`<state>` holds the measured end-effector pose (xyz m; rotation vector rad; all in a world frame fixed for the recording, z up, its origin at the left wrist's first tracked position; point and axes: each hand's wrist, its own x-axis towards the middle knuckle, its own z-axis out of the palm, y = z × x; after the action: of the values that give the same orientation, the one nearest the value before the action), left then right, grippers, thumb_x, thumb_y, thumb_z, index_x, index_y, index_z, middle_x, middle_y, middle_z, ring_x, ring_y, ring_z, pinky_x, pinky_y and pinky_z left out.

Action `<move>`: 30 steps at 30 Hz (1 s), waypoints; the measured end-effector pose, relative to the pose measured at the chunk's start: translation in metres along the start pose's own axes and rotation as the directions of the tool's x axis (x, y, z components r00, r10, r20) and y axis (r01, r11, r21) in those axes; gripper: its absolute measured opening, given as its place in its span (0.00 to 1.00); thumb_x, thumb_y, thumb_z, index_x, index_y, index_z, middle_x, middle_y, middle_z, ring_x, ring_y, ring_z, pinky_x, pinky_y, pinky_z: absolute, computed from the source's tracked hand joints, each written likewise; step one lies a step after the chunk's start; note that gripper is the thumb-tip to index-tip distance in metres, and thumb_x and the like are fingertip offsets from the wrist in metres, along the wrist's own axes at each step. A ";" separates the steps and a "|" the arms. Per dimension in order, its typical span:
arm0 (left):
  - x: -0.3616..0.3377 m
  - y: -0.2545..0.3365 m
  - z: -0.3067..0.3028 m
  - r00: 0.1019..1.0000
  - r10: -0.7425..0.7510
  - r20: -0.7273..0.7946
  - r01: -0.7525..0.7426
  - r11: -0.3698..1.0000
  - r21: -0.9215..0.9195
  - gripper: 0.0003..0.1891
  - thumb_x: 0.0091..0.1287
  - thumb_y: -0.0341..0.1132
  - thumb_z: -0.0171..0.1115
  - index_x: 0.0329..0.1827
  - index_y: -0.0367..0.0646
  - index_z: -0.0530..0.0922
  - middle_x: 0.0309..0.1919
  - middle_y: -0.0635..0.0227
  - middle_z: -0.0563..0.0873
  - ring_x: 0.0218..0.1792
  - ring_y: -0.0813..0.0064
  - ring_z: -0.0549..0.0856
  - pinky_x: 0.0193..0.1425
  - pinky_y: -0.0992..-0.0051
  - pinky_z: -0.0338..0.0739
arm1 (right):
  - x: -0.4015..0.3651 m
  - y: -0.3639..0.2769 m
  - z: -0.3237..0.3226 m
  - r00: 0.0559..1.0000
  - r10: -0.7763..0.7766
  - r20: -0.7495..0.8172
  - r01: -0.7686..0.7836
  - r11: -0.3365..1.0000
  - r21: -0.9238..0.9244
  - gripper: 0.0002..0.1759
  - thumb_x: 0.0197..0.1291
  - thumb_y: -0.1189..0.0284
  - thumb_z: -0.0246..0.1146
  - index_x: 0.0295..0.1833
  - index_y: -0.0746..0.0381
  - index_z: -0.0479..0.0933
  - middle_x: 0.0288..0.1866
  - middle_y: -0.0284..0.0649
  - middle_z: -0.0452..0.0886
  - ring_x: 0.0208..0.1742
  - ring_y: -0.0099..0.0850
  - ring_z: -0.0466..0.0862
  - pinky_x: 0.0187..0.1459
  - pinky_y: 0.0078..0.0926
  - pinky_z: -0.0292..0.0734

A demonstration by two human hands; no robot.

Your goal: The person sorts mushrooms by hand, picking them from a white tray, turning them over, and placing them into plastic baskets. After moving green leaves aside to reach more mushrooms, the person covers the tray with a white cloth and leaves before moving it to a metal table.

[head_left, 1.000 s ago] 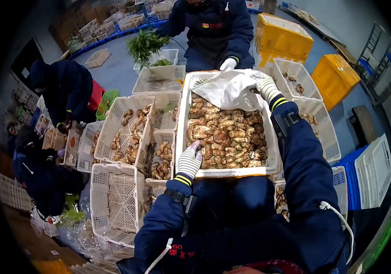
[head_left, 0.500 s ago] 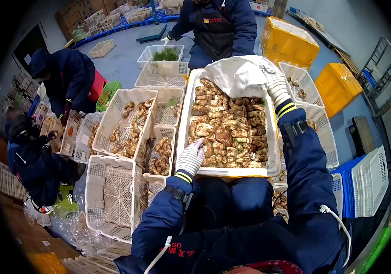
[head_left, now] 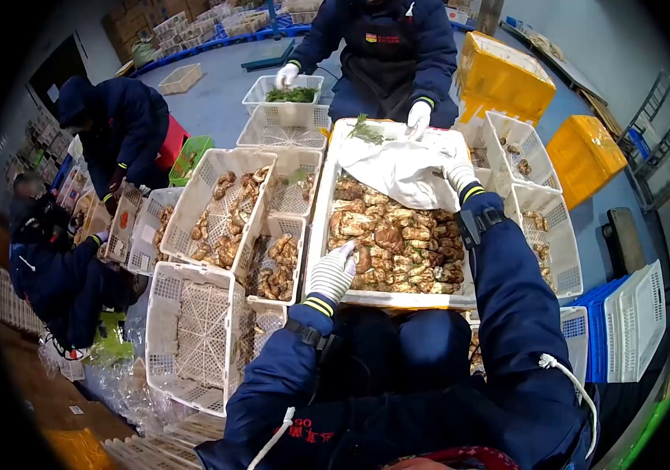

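Note:
A white crate [head_left: 319, 211] full of brown mushrooms [head_left: 397, 235] rests across my knees. My left hand [head_left: 332, 272], in a striped knit glove, lies at the crate's near left corner, fingers touching the mushrooms. My right hand [head_left: 458, 174], gloved the same, grips the edge of a white sheet [head_left: 397, 166] that covers the crate's far half. A person opposite, in a dark jacket, has one white-gloved hand [head_left: 416, 119] on the far edge of the sheet, beside a green sprig [head_left: 364, 131].
Several white crates with mushrooms [head_left: 225, 205] stand to my left, an empty one [head_left: 194, 333] near my left knee. More crates [head_left: 542, 215] sit on the right, yellow bins [head_left: 507, 74] behind. Two other people [head_left: 115, 133] crouch at the left. The opposite person's other hand reaches into a crate of greens [head_left: 288, 92].
The white sheet, lifted and bunched before, now lies lower and flatter over the crate's far half. The opposite person's gloved hand has come onto its far edge. My left hand stays put.

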<state>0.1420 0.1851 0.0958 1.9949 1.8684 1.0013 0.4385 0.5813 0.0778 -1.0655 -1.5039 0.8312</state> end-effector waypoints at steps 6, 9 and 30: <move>0.001 0.001 0.000 0.998 -0.058 -0.035 0.054 0.993 -0.101 0.15 0.72 0.35 0.55 0.56 0.42 0.83 0.48 0.51 0.88 0.49 0.52 0.86 0.58 0.61 0.80 | -0.012 -0.035 0.002 1.000 0.022 -0.005 -0.023 0.959 -0.283 0.26 0.58 0.74 0.70 0.63 0.61 0.75 0.55 0.46 0.83 0.50 0.35 0.84 0.49 0.31 0.82; -0.002 0.001 0.000 0.980 -0.123 -0.155 0.073 0.954 -0.292 0.13 0.72 0.31 0.57 0.56 0.42 0.84 0.43 0.51 0.89 0.45 0.55 0.89 0.54 0.66 0.82 | -0.006 -0.023 0.005 0.974 -0.227 -0.015 0.175 0.789 -0.589 0.21 0.55 0.73 0.72 0.55 0.62 0.81 0.53 0.46 0.85 0.48 0.32 0.86 0.48 0.29 0.81; -0.005 -0.022 0.008 0.892 -0.265 -0.368 0.123 0.922 -0.366 0.25 0.70 0.20 0.54 0.71 0.32 0.68 0.64 0.53 0.77 0.62 0.62 0.81 0.67 0.69 0.77 | -0.083 -0.104 0.000 0.921 -0.377 0.101 0.252 0.376 -0.892 0.41 0.56 0.69 0.64 0.77 0.57 0.62 0.73 0.53 0.69 0.70 0.52 0.71 0.72 0.43 0.67</move>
<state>0.1300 0.1863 0.0757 1.4452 1.8806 1.6489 0.4212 0.4662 0.1432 -1.4518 -2.0029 -0.4503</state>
